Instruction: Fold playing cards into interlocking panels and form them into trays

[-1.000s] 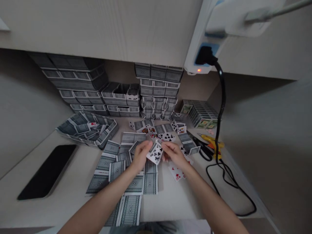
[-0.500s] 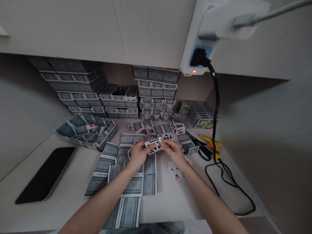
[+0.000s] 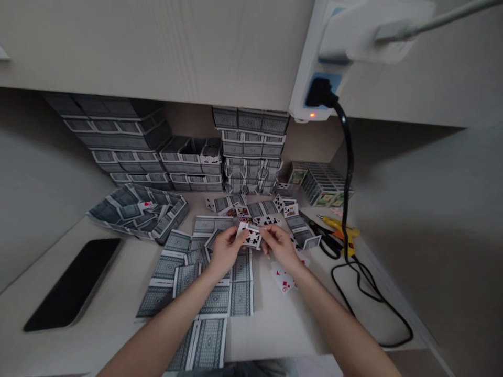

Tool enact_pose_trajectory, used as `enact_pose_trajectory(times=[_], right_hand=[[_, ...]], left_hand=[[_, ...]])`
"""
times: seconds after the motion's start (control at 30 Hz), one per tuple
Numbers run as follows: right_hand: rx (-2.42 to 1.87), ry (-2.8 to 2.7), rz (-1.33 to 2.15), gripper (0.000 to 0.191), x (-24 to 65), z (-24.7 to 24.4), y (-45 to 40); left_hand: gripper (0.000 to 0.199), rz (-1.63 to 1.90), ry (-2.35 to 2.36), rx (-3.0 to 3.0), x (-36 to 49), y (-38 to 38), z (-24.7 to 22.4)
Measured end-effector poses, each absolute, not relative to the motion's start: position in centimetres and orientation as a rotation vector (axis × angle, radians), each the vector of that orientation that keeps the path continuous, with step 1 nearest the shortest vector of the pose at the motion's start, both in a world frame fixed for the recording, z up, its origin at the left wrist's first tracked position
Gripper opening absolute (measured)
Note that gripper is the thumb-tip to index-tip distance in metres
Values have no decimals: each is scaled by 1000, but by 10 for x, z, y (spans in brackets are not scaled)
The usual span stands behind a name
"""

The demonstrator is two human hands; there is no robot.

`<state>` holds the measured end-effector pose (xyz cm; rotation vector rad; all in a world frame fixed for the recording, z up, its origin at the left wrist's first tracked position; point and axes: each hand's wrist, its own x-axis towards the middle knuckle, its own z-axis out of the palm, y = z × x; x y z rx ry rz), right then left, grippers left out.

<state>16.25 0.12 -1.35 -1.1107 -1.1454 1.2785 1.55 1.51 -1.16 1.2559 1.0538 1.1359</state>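
Observation:
Between my two hands is a playing card [image 3: 251, 239] with black pips, its upper edge showing a folded white strip. My left hand [image 3: 226, 250] is closed on its left side, thumb across the face. The fingers of my right hand [image 3: 278, 243] pinch its right edge. Below and left of them, grey-patterned cards [image 3: 214, 298] lie face down, joined edge to edge in panels. Under my right forearm lie red-pip cards [image 3: 283, 278], face up. Just beyond my hands are loose face-up and face-down cards [image 3: 261, 209].
Stacked card-built boxes [image 3: 253, 144] line the back. A card-built tray [image 3: 133, 222] holds loose cards at left, near a black phone [image 3: 73, 285]. On the right are scissors [image 3: 330, 243], a yellow glue gun [image 3: 349, 230], clear cases [image 3: 324, 183] and a black cable [image 3: 348, 173] from a power strip [image 3: 304, 99].
The card in my hands has tilted so more of its black-pip face shows. My right fingers have shifted slightly along its right edge.

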Motion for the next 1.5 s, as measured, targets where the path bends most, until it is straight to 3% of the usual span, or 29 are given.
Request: enact_pose_trajectory(times=[0.27,0.5,0.67,1.27,1.5], right_hand=[[-940,-989,1459,26,160,-13,-1],[-981,-1141,1444,41,157,-10,-6],[-1072,-1147,1337,37,149,-11,-11],[-890,-996,1701,27,141,-21,-11],[-905,-951,1637,32,140,-15,-13]], left_hand=[[21,1180,1019,1279,17,9,-3],[27,1086,1024,1226,15,14,-9],[28,1102,1057,1353,17,10,-14],[26,1231,1337,1502,15,5,-12],[12,1251,1251,1512,13,5,-14]])
